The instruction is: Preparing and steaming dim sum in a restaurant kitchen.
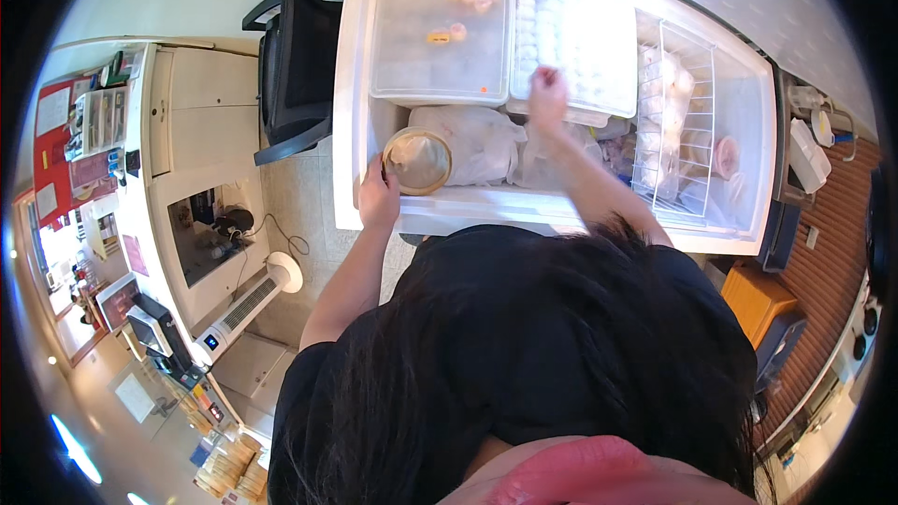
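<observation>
A white chest freezer [554, 214] stands open before me. My left hand [380, 193] grips the left rim of a round container [419, 161] with a tan edge and pale contents, over the freezer's front left part. My right hand [548, 92], its fingers bent and slightly blurred, is over the front edge of a lidded clear box [575, 56] of white round pieces; whether it touches the lid or holds anything small, I cannot tell. Left of that box is a frosted lidded box [440, 42] with some pink pieces. White plastic bags [466, 144] lie in front of the boxes.
A white wire basket [708, 112] with bagged food sits at the freezer's right end. A black chair [298, 77] stands close to its left side. Further left are a white tower fan [245, 308] and a white cabinet [210, 98]. An orange box [758, 301] is at the right.
</observation>
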Demonstrator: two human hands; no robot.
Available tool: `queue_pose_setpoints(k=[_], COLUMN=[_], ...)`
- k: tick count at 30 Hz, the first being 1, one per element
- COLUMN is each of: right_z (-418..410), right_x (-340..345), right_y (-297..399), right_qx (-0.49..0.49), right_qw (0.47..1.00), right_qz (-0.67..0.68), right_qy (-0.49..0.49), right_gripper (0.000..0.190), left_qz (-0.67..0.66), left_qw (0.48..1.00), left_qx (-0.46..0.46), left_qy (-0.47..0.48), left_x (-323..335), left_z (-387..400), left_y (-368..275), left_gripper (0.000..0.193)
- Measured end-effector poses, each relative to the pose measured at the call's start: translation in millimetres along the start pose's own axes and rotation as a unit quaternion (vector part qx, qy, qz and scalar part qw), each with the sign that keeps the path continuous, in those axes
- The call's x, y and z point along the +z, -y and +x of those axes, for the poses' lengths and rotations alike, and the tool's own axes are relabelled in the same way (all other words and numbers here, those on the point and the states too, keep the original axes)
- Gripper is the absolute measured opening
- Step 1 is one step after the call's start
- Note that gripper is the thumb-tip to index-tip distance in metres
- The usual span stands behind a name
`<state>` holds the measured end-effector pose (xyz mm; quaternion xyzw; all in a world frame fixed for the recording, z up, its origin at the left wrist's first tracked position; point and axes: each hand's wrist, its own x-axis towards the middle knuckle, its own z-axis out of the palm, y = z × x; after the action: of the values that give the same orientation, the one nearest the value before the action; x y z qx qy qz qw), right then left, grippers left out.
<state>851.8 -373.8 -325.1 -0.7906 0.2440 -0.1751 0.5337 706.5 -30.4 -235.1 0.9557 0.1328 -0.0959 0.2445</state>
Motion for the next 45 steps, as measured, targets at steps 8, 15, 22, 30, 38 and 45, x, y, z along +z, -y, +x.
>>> queue_pose_setpoints(k=[8,15,22,30,38,45], right_z=[-59.2,-27.1,-3.4,-19.5,5.4,48.5], right_x=[74.6,103.5,93.6,71.0,9.4,-55.2], right_y=[39.4,47.0,44.9,93.7,112.0,137.3], right_qx=[0.478,0.576,0.585,0.479,0.376,0.238], right_qw=[0.867,0.800,0.803,0.809,0.772,0.842], right_qz=[0.125,0.155,0.024,0.341,0.439,0.410], right_qy=[-0.060,-0.068,-0.106,-0.011,0.266,0.256], right_gripper=[0.031,0.044,0.055,0.046,0.035,0.025], left_qz=[-0.011,-0.042,-0.038,-0.024,-0.037,-0.009], left_qw=[1.000,0.999,0.998,1.000,0.999,1.000], left_qx=[-0.022,0.000,0.040,-0.006,-0.003,-0.015], left_qy=[0.008,-0.006,-0.013,0.012,-0.018,-0.012], left_x=[-7.7,-3.5,4.8,-3.8,2.3,-3.2], left_z=[-8.7,-6.2,5.8,-1.4,-5.8,-13.4], left_y=[-0.3,9.6,-3.3,1.7,8.5,16.2], left_gripper=[0.043,0.045,0.046,0.046,0.045,0.047])
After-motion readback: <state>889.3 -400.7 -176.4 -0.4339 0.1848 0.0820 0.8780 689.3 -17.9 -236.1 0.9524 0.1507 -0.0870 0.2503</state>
